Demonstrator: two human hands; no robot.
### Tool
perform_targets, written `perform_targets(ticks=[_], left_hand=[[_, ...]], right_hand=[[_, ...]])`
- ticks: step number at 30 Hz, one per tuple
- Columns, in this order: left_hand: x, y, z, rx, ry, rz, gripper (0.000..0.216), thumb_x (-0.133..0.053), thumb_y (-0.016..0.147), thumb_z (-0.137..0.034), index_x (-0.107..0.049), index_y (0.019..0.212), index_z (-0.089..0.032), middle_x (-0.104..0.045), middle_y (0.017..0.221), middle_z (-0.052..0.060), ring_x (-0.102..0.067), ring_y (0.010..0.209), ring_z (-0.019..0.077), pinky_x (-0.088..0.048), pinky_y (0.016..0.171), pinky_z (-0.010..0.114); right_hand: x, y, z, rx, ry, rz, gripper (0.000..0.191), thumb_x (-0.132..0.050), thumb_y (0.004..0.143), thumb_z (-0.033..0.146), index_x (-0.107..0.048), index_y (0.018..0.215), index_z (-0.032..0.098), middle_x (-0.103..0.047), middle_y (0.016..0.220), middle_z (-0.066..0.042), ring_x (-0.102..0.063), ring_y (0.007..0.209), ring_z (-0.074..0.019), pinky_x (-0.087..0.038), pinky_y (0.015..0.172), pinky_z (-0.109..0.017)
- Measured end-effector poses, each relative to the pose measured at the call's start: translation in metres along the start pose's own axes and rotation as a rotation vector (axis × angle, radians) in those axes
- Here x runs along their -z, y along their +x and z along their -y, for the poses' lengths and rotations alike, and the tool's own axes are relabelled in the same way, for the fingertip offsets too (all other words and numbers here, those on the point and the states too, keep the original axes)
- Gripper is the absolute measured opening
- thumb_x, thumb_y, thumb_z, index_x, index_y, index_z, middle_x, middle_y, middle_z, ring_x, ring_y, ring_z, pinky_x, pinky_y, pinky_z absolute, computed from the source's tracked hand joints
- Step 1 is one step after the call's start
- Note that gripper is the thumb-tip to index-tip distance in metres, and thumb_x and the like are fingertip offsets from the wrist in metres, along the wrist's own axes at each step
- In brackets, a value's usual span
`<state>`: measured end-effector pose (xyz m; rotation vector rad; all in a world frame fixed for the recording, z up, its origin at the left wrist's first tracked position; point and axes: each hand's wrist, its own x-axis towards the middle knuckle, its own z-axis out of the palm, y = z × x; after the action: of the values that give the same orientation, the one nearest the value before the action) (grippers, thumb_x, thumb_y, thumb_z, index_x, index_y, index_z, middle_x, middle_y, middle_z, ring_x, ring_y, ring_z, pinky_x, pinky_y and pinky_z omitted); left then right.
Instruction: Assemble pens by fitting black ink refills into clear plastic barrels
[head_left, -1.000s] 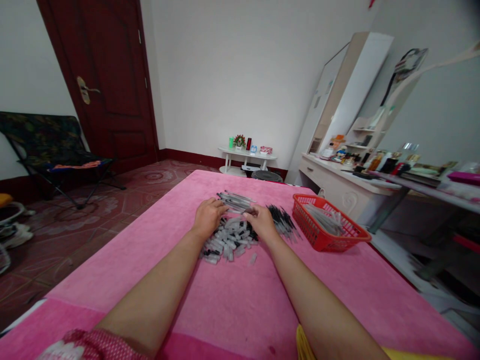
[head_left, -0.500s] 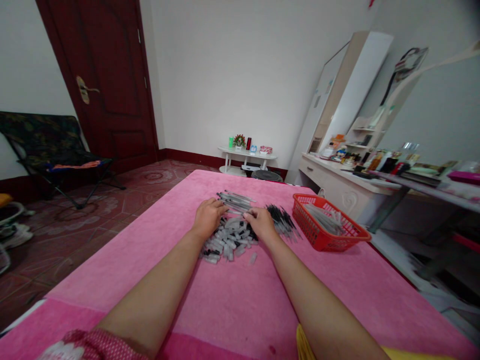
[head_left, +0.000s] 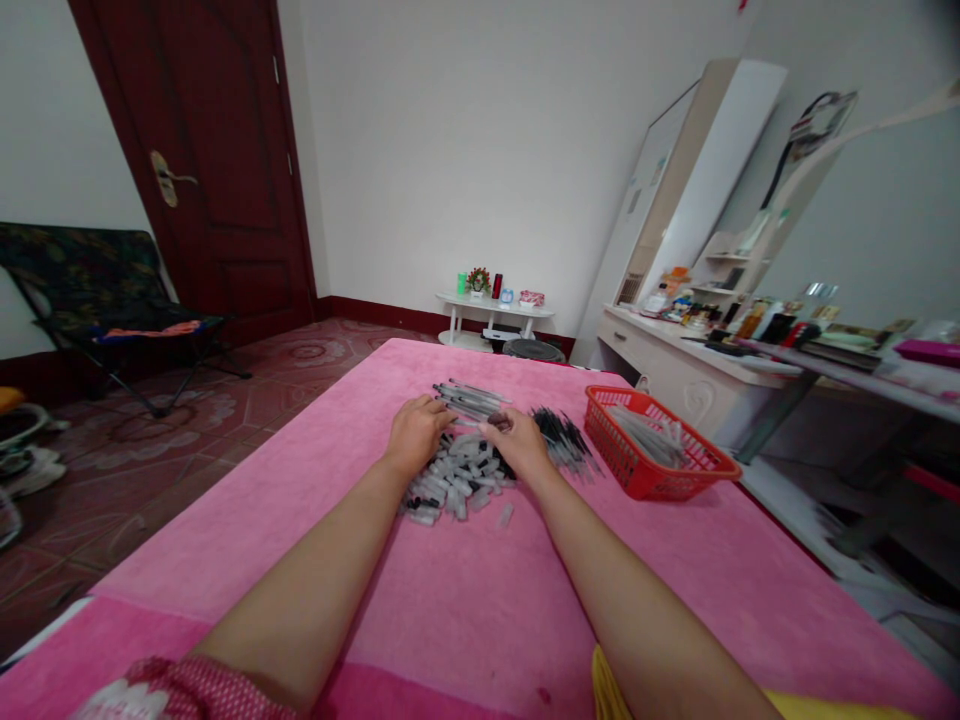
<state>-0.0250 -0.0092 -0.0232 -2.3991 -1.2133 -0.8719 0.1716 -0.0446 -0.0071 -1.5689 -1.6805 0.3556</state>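
My left hand [head_left: 416,437] and my right hand [head_left: 523,443] face each other above the middle of the pink-covered worktop [head_left: 465,610], a small gap between their tips. A slim, clear pen [head_left: 468,423] bridges that gap, lying roughly crosswise. My left fingers [head_left: 433,407] are curled and drawn together at one end of it; my right fingers are pinched at the other, thumb against forefinger, nearly closed on it. The pen is so thin here that I can't make out whether it is whole or just a barrel.

Just beyond my fingertips lies a bundle of pens [head_left: 472,398], set side by side and pointing across the worktop, their dark ends toward my left. Below my hands, on the near side, spreads a loose heap of caps [head_left: 457,478], mostly clear and frosted with some black ones mixed in. One single cap [head_left: 506,515] sits a little apart from the heap, nearer to me.

Just past my right hand is a pile of dark-tipped refills [head_left: 566,445], fanned out on the worktop. Beside that, farther right, stands a red plastic basket [head_left: 637,482] with clear tubes [head_left: 651,440] lying in it. At the left edge of the room, a folding chair [head_left: 90,285] stands near the dark red door [head_left: 202,160].
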Motion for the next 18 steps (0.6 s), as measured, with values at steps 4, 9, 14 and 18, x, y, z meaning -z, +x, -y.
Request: perform_targets(ticks=[4, 9, 14, 18], left_hand=[[0.0006, -0.0001, -0.0005, -0.019, 0.003, 0.004, 0.021, -0.052, 0.087, -0.029, -0.071, 0.094, -0.026, -0.066, 0.085, 0.003, -0.053, 0.085, 0.0216, -0.037, 0.071, 0.033], [0.0010, 0.0003, -0.0006, -0.017, 0.005, 0.011, 0.021, -0.051, 0.087, -0.028, -0.071, 0.093, -0.026, -0.066, 0.084, 0.004, -0.052, 0.085, 0.0214, -0.037, 0.071, 0.033], [0.0014, 0.0005, -0.0006, -0.016, 0.009, 0.018, 0.021, -0.051, 0.087, -0.029, -0.071, 0.093, -0.026, -0.067, 0.085, 0.004, -0.053, 0.086, 0.0217, -0.037, 0.071, 0.033], [0.0028, -0.0004, 0.0030, 0.009, 0.005, 0.029, 0.021, -0.052, 0.085, -0.023, -0.070, 0.095, -0.025, -0.068, 0.087, 0.004, -0.053, 0.087, 0.0215, -0.039, 0.073, 0.033]], right_hand=[[-0.0002, 0.0001, -0.0014, 0.000, -0.064, 0.014, 0.016, -0.059, 0.075, 0.030, -0.067, 0.069, 0.018, -0.067, 0.067, -0.003, -0.060, 0.064, -0.0158, -0.038, 0.058, -0.024], [-0.0032, 0.0018, -0.0046, 0.013, 0.027, 0.021, 0.016, -0.065, 0.070, 0.027, -0.068, 0.082, 0.018, -0.070, 0.075, -0.003, -0.061, 0.067, -0.0145, -0.041, 0.060, -0.022], [-0.0019, 0.0003, -0.0036, 0.014, -0.107, 0.029, 0.019, -0.059, 0.076, 0.030, -0.068, 0.064, 0.018, -0.068, 0.064, -0.002, -0.061, 0.063, -0.0154, -0.038, 0.058, -0.023], [0.0015, 0.0004, -0.0050, 0.000, -0.071, -0.013, 0.011, -0.066, 0.067, 0.020, -0.071, 0.076, 0.020, -0.071, 0.074, -0.002, -0.063, 0.069, -0.0155, -0.041, 0.061, -0.022]])
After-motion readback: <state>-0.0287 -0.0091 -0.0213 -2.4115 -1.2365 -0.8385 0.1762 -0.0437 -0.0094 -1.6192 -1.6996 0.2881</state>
